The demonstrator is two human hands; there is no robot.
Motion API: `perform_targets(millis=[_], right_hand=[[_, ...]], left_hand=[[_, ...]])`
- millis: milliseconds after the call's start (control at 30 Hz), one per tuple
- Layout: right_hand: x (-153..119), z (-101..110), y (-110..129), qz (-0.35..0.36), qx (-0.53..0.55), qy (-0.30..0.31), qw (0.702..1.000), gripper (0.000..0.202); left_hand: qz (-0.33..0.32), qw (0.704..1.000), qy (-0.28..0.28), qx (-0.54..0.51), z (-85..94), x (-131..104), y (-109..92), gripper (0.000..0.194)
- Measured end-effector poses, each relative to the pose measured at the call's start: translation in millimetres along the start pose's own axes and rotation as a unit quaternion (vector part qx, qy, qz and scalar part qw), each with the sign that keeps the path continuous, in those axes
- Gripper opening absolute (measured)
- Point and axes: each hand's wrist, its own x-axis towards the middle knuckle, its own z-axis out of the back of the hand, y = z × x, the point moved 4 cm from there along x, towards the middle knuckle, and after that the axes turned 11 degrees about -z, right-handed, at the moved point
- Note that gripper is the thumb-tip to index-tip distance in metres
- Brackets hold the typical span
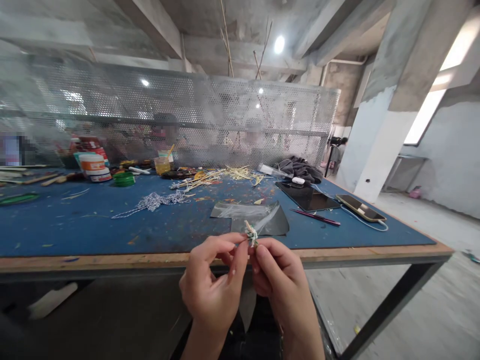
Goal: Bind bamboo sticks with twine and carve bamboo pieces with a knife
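Blue desk (86, 227) was kinda cluttered, both hands (213, 280) (282, 272) pinched a tiny green-and-white knotted bit (252, 235) on its near side

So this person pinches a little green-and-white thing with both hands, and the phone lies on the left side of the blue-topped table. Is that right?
Not quite: in the head view the phone lies on the right side of the blue-topped table. The rest holds: the left hand and right hand both pinch the little green-and-white thing.
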Motion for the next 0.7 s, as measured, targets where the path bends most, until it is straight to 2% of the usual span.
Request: perform_targets(millis=[67,133,233,300,367,467,600,700], right_hand=[[0.7,-1.3,-0.6,-0.015,0.014,0.02,1.0,0.027],[1.6,-3.4,-1.7,-0.035,0.034,0.044,0.998,0.027],[2.6,-6.7,-2.6,-0.049,0.059,0.071,0.995,0.028],[3.2,-8.3,-3.0,-0.05,0.065,0.079,0.993,0.029],[4.0,-9.0,-3.4,-0.05,0.066,0.081,0.993,0.03],[4.9,-8.2,-3.1,-0.046,0.066,0.07,0.994,0.029],[5.5,-5.1,-1.0,-0.019,0.051,0.032,0.998,0.028],[5.3,-3.4,-0.8,0.01,0.016,0.016,1.0,0.024]], left_hand=[[0.06,0.996,-0.006,-0.062,-0.6,1.8,4.2,0.02],[0.158,0.974,-0.002,-0.16,-2.9,2.8,12.1,0.02],[0.313,0.896,0.026,-0.312,-10.7,1.8,21.8,0.025],[0.387,0.848,0.033,-0.362,-14.2,0.7,25.2,0.029],[0.418,0.829,0.031,-0.37,-15.2,0.1,27.3,0.03],[0.396,0.848,0.069,-0.345,-14.9,-0.5,28.9,0.026],[0.298,0.914,0.13,-0.244,-10.8,-1.9,29.8,0.028],[0.23,0.957,0.118,-0.132,-5.3,-1.4,28.2,0.016]])
